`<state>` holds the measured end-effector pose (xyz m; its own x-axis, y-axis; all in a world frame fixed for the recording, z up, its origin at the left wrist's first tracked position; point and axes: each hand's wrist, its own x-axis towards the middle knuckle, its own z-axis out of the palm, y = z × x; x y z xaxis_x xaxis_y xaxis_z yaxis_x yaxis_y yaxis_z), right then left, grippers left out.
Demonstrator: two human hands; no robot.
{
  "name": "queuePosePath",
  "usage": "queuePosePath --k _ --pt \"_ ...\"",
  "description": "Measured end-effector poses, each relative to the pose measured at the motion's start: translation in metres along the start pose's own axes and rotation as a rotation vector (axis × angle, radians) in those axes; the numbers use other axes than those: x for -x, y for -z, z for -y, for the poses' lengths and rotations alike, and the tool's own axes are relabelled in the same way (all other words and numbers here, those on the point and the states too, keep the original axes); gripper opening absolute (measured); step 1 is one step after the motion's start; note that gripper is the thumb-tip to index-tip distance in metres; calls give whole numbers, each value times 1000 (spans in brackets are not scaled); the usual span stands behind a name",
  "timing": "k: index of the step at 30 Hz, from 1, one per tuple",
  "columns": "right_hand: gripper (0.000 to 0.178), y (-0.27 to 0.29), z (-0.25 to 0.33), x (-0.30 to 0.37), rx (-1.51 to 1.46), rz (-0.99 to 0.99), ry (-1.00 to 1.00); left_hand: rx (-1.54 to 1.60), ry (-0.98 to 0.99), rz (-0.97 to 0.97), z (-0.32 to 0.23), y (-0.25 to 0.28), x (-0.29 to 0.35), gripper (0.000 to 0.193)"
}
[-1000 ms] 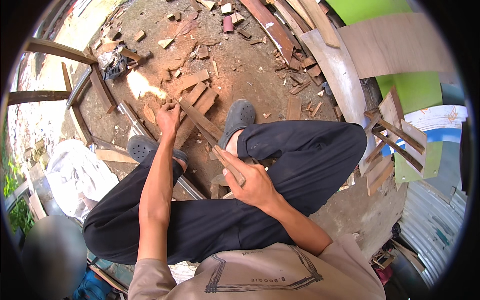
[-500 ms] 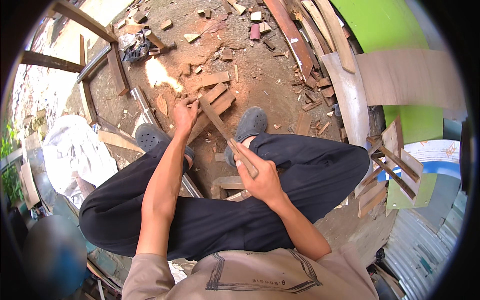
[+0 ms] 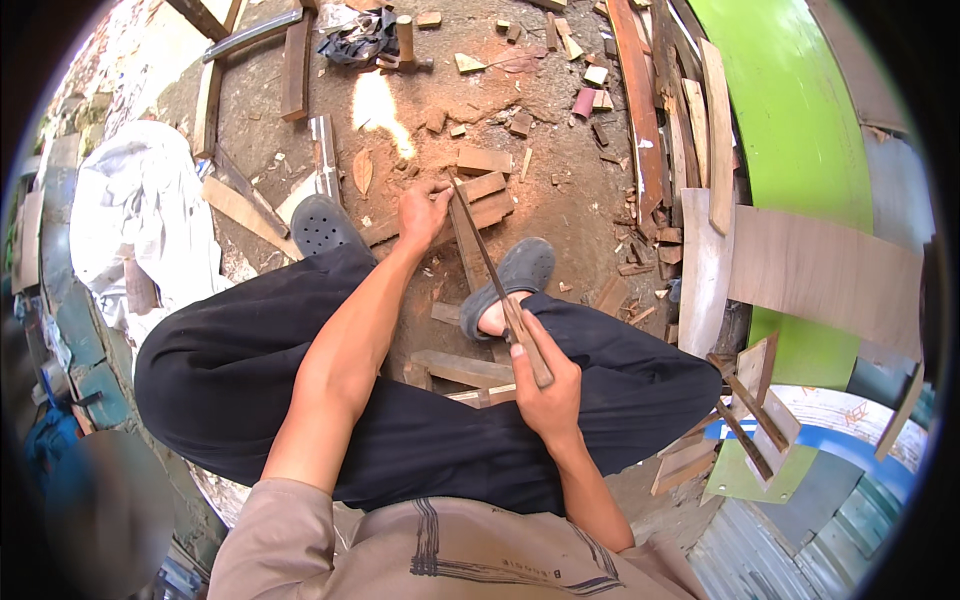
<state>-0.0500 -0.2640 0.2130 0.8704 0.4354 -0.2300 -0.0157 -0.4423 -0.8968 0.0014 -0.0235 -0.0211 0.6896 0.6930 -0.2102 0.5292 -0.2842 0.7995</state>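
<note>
While offcuts [image 3: 485, 160] litter the dirt floor across the top of the frame, I look down past two grey clogs [image 3: 527, 266] flanking the work. Long boards [image 3: 645, 120] line the upper right beside a bright green panel [image 3: 790, 120], and a hammer [image 3: 405, 40] stands at top centre. Just left of it sits a crumpled black bag [image 3: 358, 42], and a white sack [image 3: 140, 210] slumps at the left; I cannot make out what either holds. At lower centre, my right hand [image 3: 550, 388] wraps tightly around the handle of a long, narrow tool [image 3: 513, 318], its dark blade slanting up over a wooden strip [image 3: 464, 242] mid-frame. My left hand [image 3: 422, 212] is curled, fingers pinched near the blade's far end; I cannot tell what they grip.
</note>
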Motion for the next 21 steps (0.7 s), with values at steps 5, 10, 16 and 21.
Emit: queuePosePath --k 5,10,16,21 --pt "42 -65 -48 -105 47 11 39 62 35 25 -2 -1 -5 21" --pt "43 -42 -26 -54 113 54 -34 83 5 -30 9 -2 2 23" --pt "42 2 6 18 113 45 -44 112 0 -65 0 -4 7 20" --pt "41 -72 -56 -100 120 2 99 150 70 -41 8 -8 1 20"
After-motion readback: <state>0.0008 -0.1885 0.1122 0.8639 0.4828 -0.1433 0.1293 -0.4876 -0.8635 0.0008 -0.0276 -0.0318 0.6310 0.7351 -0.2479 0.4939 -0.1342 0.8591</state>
